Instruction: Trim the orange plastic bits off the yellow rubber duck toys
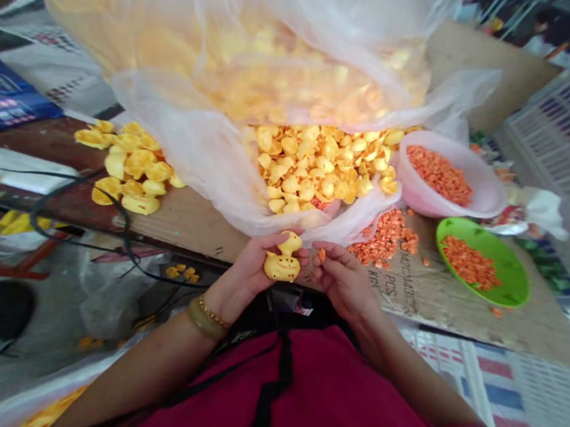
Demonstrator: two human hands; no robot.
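Close to my body, my left hand [264,261] is closed around a yellow plastic duck-shaped piece [282,266] with a round head and wider body. Just to its right, my right hand [342,275] pinches a small orange plastic piece [322,255] between thumb and finger, a little apart from the duck piece. Beyond both hands, a large clear plastic bag [227,172] spills many yellow half-shells [305,166]. A heap of loose orange pieces [386,238] lies on the cardboard right of my right hand.
A pink bowl [482,178] and a green bowl [515,281] hold orange pieces at the right. More yellow shells [136,166] lie at the left, beside a black cable [125,219] and a white strip [20,170]. Plastic crates [559,132] stand at the far right.
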